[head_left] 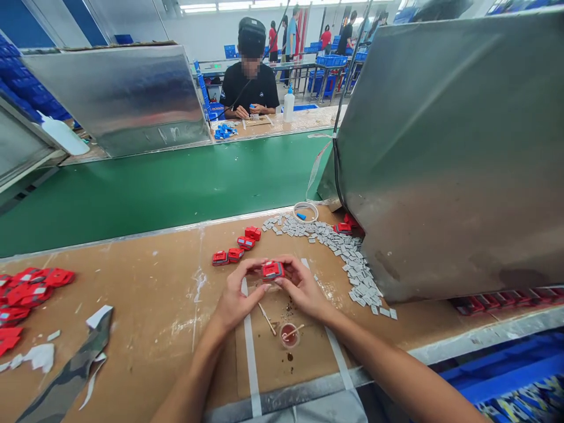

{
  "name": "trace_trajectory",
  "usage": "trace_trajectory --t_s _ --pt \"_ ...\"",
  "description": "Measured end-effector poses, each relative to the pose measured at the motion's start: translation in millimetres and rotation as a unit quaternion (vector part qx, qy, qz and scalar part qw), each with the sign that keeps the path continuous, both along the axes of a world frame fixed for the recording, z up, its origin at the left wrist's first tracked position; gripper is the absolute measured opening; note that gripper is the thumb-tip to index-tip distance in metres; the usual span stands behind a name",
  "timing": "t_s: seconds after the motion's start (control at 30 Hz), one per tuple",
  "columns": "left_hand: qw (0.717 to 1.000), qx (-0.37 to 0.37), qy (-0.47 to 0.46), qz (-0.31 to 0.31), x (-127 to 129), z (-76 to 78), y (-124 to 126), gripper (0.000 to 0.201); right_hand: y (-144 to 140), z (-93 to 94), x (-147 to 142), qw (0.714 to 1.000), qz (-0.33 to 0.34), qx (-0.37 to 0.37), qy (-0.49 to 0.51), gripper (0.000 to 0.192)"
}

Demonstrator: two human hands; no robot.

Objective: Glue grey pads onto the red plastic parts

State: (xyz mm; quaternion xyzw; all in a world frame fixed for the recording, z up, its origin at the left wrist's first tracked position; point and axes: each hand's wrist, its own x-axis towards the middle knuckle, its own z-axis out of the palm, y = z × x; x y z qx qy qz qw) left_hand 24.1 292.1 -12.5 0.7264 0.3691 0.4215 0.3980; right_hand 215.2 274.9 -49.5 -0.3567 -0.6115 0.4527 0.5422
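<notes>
Between my left hand [240,294] and my right hand [304,288] is a small red toy car body [273,270] with grey trim, raised just above the cardboard. Fingers and thumbs of both hands close on its two ends. Behind my left hand, several similar red pieces [228,257] sit in a short row. Below the hands stands a small clear cup [289,335] of reddish liquid with a stick in it. A cotton swab [267,319] lies left of the cup. Many small grey rectangular plates [352,264] are spread in a curve to the right.
More red pieces [26,288] are heaped at the left, near a camouflage cloth strip [74,370]. A large metal panel [458,153] bounds the right side. Beyond the green belt [176,188], a co-worker [249,82] handles small parts. A tape roll [305,205] rests at the table's far edge.
</notes>
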Motion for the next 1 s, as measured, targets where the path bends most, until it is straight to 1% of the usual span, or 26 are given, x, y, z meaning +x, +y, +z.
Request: trace_trajectory --t_s 0.03,0.07,0.13,0.17,0.23,0.3,0.37,0.53,0.63,0.7,0.8,0.87,0.9,0.93,0.97,1.0 --pt "1.000 -0.005 -0.004 0.005 1.0 -2.3 -0.5 0.038 1.1 -1.7 -0.8 0.999 0.010 -0.030 0.030 0.026" --pt "1.000 -0.008 -0.003 0.008 2.1 -5.0 -0.7 0.038 1.9 -3.6 -1.4 0.997 0.017 -0.053 0.046 0.028" --pt "1.000 0.004 0.011 0.016 3.8 -10.0 0.0 0.032 2.3 -6.7 -2.0 0.996 0.002 -0.072 0.043 0.031" --pt "0.999 0.018 0.024 0.022 4.1 -11.8 0.8 0.029 2.0 -7.4 -1.9 0.997 -0.016 -0.067 0.026 0.032" --pt "0.997 0.049 0.049 0.031 3.7 -13.5 2.5 0.026 0.9 -6.5 -0.6 0.998 -0.046 -0.029 -0.032 0.027" --pt "0.995 0.072 0.071 0.024 2.5 -13.9 3.6 0.025 0.2 -3.3 2.0 0.994 -0.046 0.022 -0.100 0.017" --pt "0.993 0.085 0.087 0.012 1.6 -14.5 3.1 0.027 0.6 0.2 5.2 0.988 -0.027 0.048 -0.141 0.009" --pt "0.984 0.115 0.135 -0.003 3.4 -19.8 -4.0 0.031 -0.8 2.5 10.0 0.985 -0.001 0.042 -0.166 0.011" --pt "0.977 0.137 0.161 -0.010 6.8 -23.5 -6.8 0.032 -4.9 -1.9 8.4 0.980 -0.012 0.041 -0.195 0.016" --pt "0.973 0.151 0.173 -0.006 8.2 -24.8 -5.9 0.031 -5.4 -6.9 5.6 0.980 -0.025 0.042 -0.193 0.017" --pt "0.972 0.161 0.172 -0.004 5.1 -21.1 -2.1 0.027 0.0 -9.5 -0.1 0.983 -0.029 0.056 -0.173 0.016" --pt "0.975 0.164 0.152 -0.002 -2.3 -14.1 2.0 0.023 4.6 -1.0 -0.3 0.983 -0.024 0.067 -0.171 0.015" --pt "0.976 0.162 0.147 -0.010 -7.5 -10.4 5.5 0.023 5.2 7.2 2.7 0.982 -0.024 0.072 -0.175 0.015" --pt "0.977 0.159 0.144 0.010 -13.3 -7.5 10.5 0.025 3.2 17.7 8.2 0.980 -0.031 0.077 -0.181 0.015" --pt "0.974 0.166 0.148 0.053 -19.4 -6.1 17.0 0.027 -2.3 29.8 16.0 0.978 -0.040 0.087 -0.186 0.015" --pt "0.965 0.179 0.157 0.108 -25.2 -6.6 24.8 0.026 -12.5 42.6 25.8 0.975 -0.042 0.095 -0.195 0.014"
